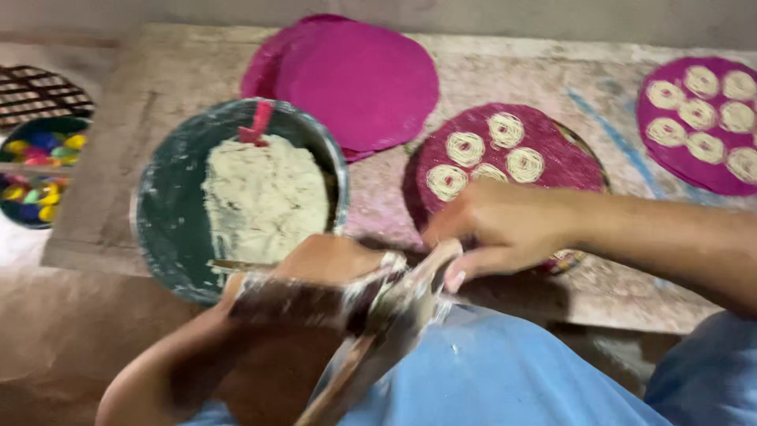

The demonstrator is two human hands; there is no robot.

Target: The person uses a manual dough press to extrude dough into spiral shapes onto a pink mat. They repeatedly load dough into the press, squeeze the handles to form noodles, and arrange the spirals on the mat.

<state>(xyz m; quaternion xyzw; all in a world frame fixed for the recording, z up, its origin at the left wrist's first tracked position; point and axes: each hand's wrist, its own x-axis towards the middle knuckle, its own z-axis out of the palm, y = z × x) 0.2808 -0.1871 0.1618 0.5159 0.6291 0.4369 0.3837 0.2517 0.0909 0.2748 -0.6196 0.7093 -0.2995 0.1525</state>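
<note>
Landmark: metal bowl of pale dough (236, 197), on a worn board over the floor.

1. Left hand (315, 276): just below-right of bowl, closed round a flour-caked wooden press (371, 315); the long handle runs down over the blue-clad lap, prob. braced there for steadiness.
2. Right hand (497, 225): right of bowl, fingers curled, thumb down, pinching the press's top end. Blurred, so exact grip can't be told; looks like it's steadying or working the tip.
3. Pink round mat w/ pale dough spirals (505, 158): right of bowl, directly behind the right hand, close enough for laying coils.
4. Stack of bare pink mats (355, 79): behind-right of bowl, within reach.
5. Second filled pink mat (702, 118): far right of bowl, set aside, well apart.
6. Red spatula-like tool (256, 126): stuck in dough at bowl's far rim.
7. Dish of coloured pieces (39, 170): left of bowl, at the frame edge.
</note>
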